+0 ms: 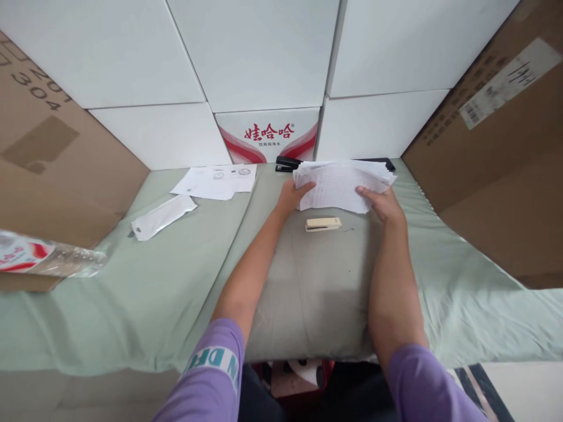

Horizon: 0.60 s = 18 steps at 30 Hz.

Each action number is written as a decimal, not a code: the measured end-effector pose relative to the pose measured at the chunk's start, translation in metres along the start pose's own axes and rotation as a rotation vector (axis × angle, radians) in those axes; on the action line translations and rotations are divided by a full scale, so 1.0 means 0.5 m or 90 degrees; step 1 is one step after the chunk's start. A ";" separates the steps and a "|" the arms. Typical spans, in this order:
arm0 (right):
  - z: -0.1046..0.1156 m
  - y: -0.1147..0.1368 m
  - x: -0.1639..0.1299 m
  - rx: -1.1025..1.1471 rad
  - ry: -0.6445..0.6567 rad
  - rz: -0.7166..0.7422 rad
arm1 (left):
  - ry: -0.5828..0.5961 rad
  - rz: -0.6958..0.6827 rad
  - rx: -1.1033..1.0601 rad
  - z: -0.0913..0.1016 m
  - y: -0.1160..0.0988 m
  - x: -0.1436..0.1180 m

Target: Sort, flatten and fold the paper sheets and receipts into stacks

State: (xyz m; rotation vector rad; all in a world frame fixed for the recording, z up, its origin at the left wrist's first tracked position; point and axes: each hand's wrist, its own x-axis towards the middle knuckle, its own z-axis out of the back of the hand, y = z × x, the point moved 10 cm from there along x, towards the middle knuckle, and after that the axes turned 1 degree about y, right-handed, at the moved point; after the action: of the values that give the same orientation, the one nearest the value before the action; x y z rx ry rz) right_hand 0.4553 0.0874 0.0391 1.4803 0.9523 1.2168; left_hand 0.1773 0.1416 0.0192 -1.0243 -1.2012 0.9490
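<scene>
Paper stack (341, 184) held flat, long axis left-right, btwn both hands

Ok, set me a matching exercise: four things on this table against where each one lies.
Things:
1. stack of papers
2. cream stapler
3. black stapler
4. plastic bottle

Places:
A. far left edge, on its side
B. between both hands
C. at the back, by the red-and-white box
D. on the cloth just below the papers

Pairs: 1-B, 2-D, 3-C, 4-A

Paper stack (341, 184): thin, matt white sheets. Stapler (323, 224): smooth cream plastic. Table cover (145, 293): soft, matt green cloth, creased. Left box (53, 170): plain brown cardboard. Bottle (48, 258): clear glossy plastic.
</scene>
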 end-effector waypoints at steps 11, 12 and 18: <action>0.012 -0.041 0.016 -0.142 -0.072 0.004 | -0.205 0.079 0.092 0.242 -0.041 0.015; 0.014 -0.040 0.017 -0.143 -0.085 0.007 | -0.361 0.110 0.110 0.337 -0.042 -0.017; 0.000 -0.035 0.022 -0.132 -0.095 0.025 | -0.655 0.321 0.003 0.613 0.008 -0.199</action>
State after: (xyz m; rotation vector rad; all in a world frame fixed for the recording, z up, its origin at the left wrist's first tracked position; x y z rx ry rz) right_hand 0.4578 0.1021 0.0246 1.4076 0.6785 1.1775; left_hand -0.1391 0.0814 0.0099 -0.8424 -1.7850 2.0174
